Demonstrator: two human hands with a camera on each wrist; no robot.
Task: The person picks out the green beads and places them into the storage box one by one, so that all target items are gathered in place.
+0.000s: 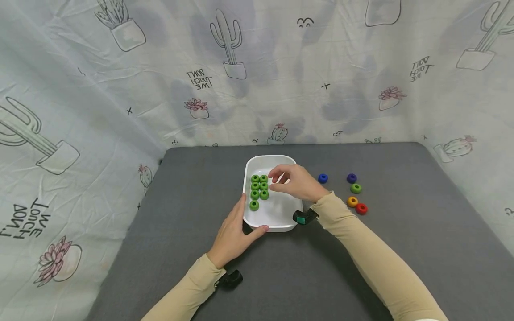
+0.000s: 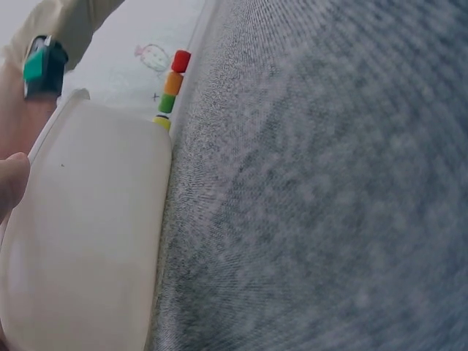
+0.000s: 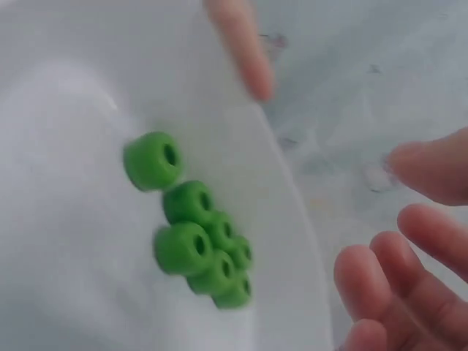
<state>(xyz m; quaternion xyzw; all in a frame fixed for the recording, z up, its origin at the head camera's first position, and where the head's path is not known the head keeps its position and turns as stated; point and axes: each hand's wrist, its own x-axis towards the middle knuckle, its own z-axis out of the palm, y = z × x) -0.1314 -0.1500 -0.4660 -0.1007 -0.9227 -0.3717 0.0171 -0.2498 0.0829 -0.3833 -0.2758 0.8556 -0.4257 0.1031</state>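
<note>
A white plastic tray [image 1: 277, 218] holds several green rings [image 1: 254, 195] in two columns along its left side. The left column reaches one ring nearer to the person. My left hand [image 1: 233, 236] rests against the tray's near left corner, fingers along the left wall and thumb at the near rim. Over the tray's right half hovers my right hand [image 1: 295, 180], its fingers bent and thumb apart. No ring shows between the right fingertips [image 3: 358, 274] in the right wrist view. There the green rings [image 3: 152, 161] stand with their holes visible.
Right of the tray, on the grey tabletop [image 1: 192, 191], lie a blue ring [image 1: 323, 178], a purple ring [image 1: 351, 178], a green ring [image 1: 356, 188], an orange ring [image 1: 352, 201] and a red ring [image 1: 361, 208]. A yellow ring [image 2: 162, 122] shows past the tray in the left wrist view.
</note>
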